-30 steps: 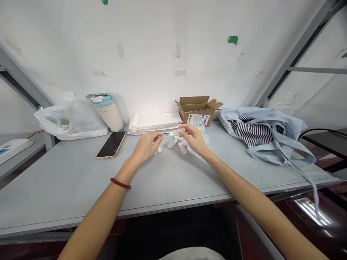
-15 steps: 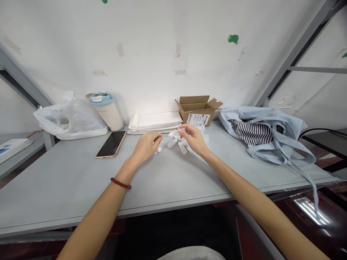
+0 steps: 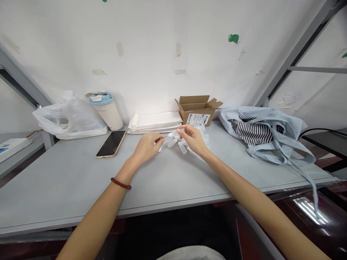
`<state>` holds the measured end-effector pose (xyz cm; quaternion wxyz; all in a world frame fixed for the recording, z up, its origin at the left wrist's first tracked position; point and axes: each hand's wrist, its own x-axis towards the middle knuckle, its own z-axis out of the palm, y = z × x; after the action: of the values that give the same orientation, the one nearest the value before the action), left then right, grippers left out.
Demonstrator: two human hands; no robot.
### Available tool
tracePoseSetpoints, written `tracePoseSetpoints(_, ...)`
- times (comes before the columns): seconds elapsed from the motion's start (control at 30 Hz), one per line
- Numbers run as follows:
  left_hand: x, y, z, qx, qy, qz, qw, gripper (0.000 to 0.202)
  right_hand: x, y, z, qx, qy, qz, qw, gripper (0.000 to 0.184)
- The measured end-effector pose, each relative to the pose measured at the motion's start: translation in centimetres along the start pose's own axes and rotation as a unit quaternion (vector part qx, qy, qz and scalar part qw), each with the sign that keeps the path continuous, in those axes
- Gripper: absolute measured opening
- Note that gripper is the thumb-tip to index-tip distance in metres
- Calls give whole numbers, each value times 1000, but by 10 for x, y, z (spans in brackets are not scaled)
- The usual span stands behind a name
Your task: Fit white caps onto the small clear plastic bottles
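Observation:
My left hand [image 3: 146,146] and my right hand [image 3: 193,139] meet over the middle of the grey table [image 3: 81,187], both pinched on a small clear plastic bag [image 3: 173,140] that holds several small white tube-shaped pieces. The bag hangs just above the tabletop between my fingertips. A dark red bead bracelet [image 3: 120,183] circles my left wrist. More crumpled clear plastic [image 3: 205,139] lies behind my right hand.
At the back stand a stack of white sheets [image 3: 155,122], an open cardboard box [image 3: 198,109], a cream tumbler with a blue lid [image 3: 107,111] and a plastic bag [image 3: 69,117]. A phone [image 3: 111,144] lies face up at the left. A blue cloth bag [image 3: 264,131] lies at the right.
My fingers have shifted slightly on the small bag; the left fingertips have closed in a little toward the right hand. Nothing else has moved.

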<state>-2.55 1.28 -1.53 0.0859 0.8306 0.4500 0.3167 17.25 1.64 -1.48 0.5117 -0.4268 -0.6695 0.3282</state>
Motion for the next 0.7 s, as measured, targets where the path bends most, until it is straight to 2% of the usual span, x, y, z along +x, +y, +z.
tracePoseSetpoints(0.33,0,0,2,7,1,4,1000,25,-1,-1,-1,-8,-7,3,1000,28)
tracePoseSetpoints(0.7,-2,3,3,39,-19,1,999,28,0,5,0,-83,-7,-54,995,23)
